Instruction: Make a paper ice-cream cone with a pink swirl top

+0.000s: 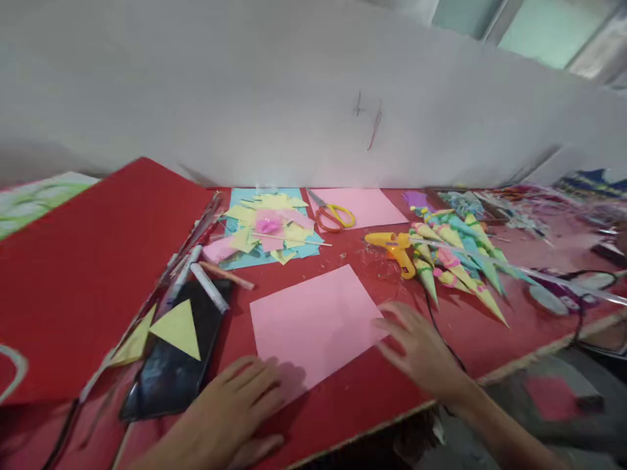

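A pink paper sheet [318,320] lies flat and slightly turned on the red table. At its lower left edge is my left hand [245,405], fingers stretched out and the thumb apart. My right hand [416,346] rests at the sheet's right edge, fingers spread, the tips touching or just over the paper. Neither hand grips anything. Beyond the right hand lies a yellow glue gun [394,248] with a long clear glue stick. Left of the left hand, a yellow paper triangle [180,328] lies on a black phone-like slab [166,372].
Cut paper pieces [274,225] are heaped behind the sheet, near scissors [333,215] and another pink sheet [375,203]. Decorated paper cones [460,251] crowd the right. Markers [210,287] and a red board [93,274] are at the left. A white wall [274,91] stands behind.
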Demonstrator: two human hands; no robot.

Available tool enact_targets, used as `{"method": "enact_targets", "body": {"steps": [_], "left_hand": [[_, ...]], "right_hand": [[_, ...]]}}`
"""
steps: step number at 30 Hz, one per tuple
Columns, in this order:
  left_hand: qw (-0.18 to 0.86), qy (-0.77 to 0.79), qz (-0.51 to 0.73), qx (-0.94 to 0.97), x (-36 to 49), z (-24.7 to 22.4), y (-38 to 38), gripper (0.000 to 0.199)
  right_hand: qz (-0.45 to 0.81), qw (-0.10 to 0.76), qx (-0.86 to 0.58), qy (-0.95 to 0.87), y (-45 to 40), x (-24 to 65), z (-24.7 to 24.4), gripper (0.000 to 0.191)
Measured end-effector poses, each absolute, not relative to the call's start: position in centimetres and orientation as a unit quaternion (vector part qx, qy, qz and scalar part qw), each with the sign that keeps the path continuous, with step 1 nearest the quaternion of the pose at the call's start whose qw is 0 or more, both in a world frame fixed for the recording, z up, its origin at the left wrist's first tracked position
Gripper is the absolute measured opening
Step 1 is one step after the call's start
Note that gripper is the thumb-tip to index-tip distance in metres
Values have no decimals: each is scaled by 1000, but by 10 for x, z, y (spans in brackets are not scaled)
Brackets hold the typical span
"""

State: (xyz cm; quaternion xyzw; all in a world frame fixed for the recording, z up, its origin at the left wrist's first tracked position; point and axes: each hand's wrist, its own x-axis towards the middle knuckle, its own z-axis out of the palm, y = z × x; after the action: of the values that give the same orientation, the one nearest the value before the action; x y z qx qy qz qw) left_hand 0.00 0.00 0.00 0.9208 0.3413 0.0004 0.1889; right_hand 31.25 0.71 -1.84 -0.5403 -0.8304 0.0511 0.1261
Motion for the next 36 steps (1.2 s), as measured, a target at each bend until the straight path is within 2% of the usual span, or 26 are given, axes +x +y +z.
{"method": "enact_targets", "body": {"steps": [3, 5, 12, 15, 21, 27, 31, 36], "left_hand": [[146, 447, 49, 881, 13, -13, 5, 62], [129, 460, 68, 876, 17, -16, 8, 65], [37, 403, 76, 911, 24, -12, 13, 40], [-41, 387, 42, 920, 31, -16, 11, 39], [-77, 360, -3, 930, 40, 4, 22, 41], [-86, 336, 65, 936, 48, 30, 38, 19], [-110, 310, 134, 935, 50, 41, 42, 20], [-143, 296, 140, 934, 44, 55, 43, 29]], "right_hand": [[129, 97, -436, -885, 17, 283, -12, 45], [149, 86, -415, -893, 24, 271, -10, 49], [28, 109, -338, -935, 38, 262, -16, 25], [-36, 145, -287, -946, 37, 260, -20, 12], [-97, 201, -264, -938, 35, 250, -8, 17], [-153, 280, -254, -913, 44, 229, 3, 19], [-163, 324, -271, -892, 49, 224, 12, 20], [-166, 340, -279, -882, 53, 237, 24, 15]]}}
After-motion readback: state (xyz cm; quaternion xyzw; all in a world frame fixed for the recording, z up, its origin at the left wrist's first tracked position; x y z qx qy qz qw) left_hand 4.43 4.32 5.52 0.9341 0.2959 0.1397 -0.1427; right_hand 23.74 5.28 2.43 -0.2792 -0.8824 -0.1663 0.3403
